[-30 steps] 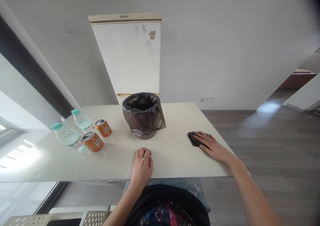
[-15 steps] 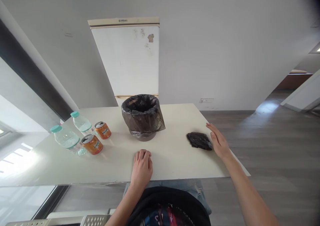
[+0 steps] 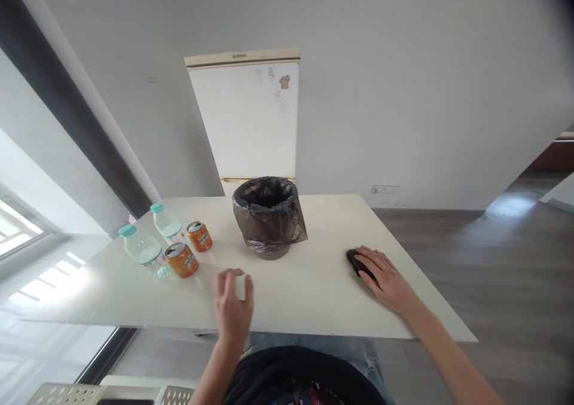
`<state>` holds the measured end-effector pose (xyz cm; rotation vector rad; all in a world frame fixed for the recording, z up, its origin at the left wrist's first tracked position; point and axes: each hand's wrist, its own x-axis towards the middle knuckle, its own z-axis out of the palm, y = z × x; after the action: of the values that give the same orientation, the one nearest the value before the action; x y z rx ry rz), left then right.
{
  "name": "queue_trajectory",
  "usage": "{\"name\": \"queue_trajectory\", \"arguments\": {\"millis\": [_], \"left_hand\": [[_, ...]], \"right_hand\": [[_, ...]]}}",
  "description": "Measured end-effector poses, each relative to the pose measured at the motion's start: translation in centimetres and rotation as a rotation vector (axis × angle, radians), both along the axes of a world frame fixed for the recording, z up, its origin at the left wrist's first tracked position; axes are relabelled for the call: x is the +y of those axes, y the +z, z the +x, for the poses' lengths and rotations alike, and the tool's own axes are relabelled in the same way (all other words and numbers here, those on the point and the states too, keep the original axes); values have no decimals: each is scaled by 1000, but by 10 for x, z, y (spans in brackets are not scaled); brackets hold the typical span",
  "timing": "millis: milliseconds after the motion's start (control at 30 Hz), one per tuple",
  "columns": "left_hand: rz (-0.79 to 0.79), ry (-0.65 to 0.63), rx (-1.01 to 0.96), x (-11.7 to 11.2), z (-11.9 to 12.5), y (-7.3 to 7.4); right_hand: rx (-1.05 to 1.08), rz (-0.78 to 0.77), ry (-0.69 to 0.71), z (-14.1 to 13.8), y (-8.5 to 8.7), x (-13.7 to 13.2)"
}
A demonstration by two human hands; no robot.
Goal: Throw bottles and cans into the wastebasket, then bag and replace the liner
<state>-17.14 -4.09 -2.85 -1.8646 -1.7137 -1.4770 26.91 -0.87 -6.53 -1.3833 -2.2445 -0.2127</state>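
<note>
One empty left hand [image 3: 234,305], fingers curled apart from the thumb, is near an orange cylindrical metal can [image 3: 183,261] and a round bin lined with black plastic [image 3: 269,221]. The right hand [image 3: 389,281] covers a crumpled black plastic bundle [image 3: 356,262] toward the right edge of the cream tabletop [image 3: 309,294]; whether it grips cannot be told.

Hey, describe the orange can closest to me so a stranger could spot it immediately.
On the white table, find the black-lined bin. To its left are two clear bottles with teal caps. Beside them, your orange can is the one nearer the table's front edge; its twin sits farther back, toward the refrigerator.
</note>
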Motion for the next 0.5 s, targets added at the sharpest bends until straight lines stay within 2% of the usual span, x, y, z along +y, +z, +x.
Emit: {"name": "queue_trajectory", "arguments": {"millis": [100,233,300,367,400,500], "left_hand": [[158,304,-24,11,-55,25],[188,544,-50,25,-153,63],[160,650,-177,32,-200,79],[-1,670,-328,42,-235,89],[-96,640,-364,48,-247,91],[-326,546,-360,67,-260,87]], "right_hand": [[26,51,21,-2,1,0],[49,43,21,0,-6,3],[65,-10,-3,2,-11,4],[86,-68,-30,4,-15,6],[96,-87,-36,5,-17,7],[120,-109,-42,5,-19,9]]}}
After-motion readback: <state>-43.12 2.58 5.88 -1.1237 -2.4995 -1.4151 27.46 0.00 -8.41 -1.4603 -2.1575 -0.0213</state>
